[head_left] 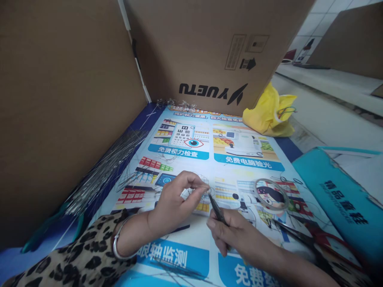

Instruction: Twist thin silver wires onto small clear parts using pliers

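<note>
My left hand (176, 201) is over the middle of a printed poster (209, 167), thumb and forefinger pinched on a thin wire piece (206, 190). Around those fingertips, fine wire loops show faintly against the print. My right hand (233, 231) is wrapped round a dark slim tool (218, 209), which looks like tweezers or pliers. The tool's tip points up and left and meets the wire at my left fingertips. A clear tape roll (271, 194) lies to the right, beyond my right hand.
Scissors with red handles (335, 243) lie at the right, beside a teal box (338, 199). Wire bundles (104, 171) spread along the left. Cardboard walls (191, 48) stand at the left and back. A yellow bag (269, 111) sits at the back right.
</note>
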Motion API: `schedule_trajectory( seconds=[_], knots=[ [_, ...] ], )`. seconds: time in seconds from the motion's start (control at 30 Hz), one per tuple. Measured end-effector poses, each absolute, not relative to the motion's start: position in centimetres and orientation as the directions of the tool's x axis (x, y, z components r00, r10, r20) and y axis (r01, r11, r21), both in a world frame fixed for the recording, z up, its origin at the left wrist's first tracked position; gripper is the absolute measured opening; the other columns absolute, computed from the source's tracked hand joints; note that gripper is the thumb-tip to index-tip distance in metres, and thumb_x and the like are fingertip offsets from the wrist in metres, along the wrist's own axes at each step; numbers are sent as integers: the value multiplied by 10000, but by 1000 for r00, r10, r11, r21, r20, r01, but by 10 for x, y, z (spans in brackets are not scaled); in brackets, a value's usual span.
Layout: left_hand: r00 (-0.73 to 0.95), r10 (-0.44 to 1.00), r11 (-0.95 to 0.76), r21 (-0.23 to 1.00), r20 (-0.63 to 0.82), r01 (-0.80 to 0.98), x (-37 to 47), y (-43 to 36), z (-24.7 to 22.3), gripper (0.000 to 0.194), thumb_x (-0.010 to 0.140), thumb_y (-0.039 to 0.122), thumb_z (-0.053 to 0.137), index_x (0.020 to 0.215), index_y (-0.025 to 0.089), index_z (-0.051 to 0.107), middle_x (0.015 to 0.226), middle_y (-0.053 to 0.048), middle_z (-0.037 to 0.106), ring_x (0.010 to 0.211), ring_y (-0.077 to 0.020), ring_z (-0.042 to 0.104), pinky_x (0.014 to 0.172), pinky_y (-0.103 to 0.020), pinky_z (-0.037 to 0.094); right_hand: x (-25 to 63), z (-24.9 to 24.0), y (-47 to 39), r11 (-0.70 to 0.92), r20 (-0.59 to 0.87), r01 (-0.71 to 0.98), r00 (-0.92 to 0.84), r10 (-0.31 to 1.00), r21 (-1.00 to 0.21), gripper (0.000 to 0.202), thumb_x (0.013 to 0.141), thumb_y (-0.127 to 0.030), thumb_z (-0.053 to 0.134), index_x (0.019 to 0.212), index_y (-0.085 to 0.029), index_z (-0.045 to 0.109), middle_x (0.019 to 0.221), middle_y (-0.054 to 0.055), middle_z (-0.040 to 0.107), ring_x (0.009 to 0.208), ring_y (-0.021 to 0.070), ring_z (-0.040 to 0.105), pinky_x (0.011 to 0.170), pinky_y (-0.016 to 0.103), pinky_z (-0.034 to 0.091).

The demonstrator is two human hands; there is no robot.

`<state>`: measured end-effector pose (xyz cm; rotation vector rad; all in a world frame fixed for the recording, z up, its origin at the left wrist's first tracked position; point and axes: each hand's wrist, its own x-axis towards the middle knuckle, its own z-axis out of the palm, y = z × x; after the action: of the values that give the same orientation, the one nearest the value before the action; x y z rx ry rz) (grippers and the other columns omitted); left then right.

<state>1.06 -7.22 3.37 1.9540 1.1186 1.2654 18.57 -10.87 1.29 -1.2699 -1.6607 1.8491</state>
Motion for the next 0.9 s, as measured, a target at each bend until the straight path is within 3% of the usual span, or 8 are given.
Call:
schedule_trajectory(
  seconds=[0.4, 0.9],
  knots=[
    [270, 787, -612, 647, 555, 455, 11, -75, 32, 74, 808, 151, 553, 848, 176, 611, 766, -26, 668, 730, -125, 630, 682, -240, 509, 182, 15, -106, -231, -388, 343, -514, 765, -911, 496, 781, -671, 370, 617, -205, 410, 412, -41, 438, 425, 88, 414, 484, 224, 346],
    [305, 725, -682, 577, 618, 450, 10, -76, 27, 122, 799, 117, 558, 898, 178, 594, 781, -14, 668, 744, -124, 622, 702, -243, 491, 181, 13, -108, -184, -343, 335, -515, 786, -924, 571, 803, -667, 333, 498, -195, 438, 405, -17, 447, 429, 86, 429, 513, 229, 372]
  ],
)
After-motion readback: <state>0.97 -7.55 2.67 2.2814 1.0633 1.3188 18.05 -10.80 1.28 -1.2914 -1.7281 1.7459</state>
